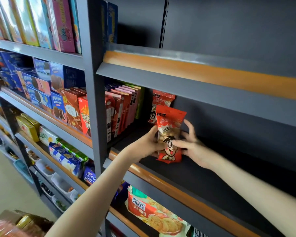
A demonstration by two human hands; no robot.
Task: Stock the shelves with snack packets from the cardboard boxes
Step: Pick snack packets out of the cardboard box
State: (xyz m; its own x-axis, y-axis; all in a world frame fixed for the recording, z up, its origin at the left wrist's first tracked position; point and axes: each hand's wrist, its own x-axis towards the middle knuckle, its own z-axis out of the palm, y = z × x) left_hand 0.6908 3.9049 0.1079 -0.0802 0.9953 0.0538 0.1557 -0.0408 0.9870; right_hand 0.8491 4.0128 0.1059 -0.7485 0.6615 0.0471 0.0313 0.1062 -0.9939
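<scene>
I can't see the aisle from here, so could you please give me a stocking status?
Left hand, right hand both hold red snack packet upright at shelf. Matching packet behind it. Nothing blocking.

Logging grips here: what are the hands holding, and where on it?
A red packet: left hand grips its left edge, right hand its right edge.

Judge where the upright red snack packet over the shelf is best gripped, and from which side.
By its two side edges, low down, one of the hands from each side, as the left hand and right hand do. The red snack packet is flat, soft and upright, so side grips likely keep it standing.
</scene>
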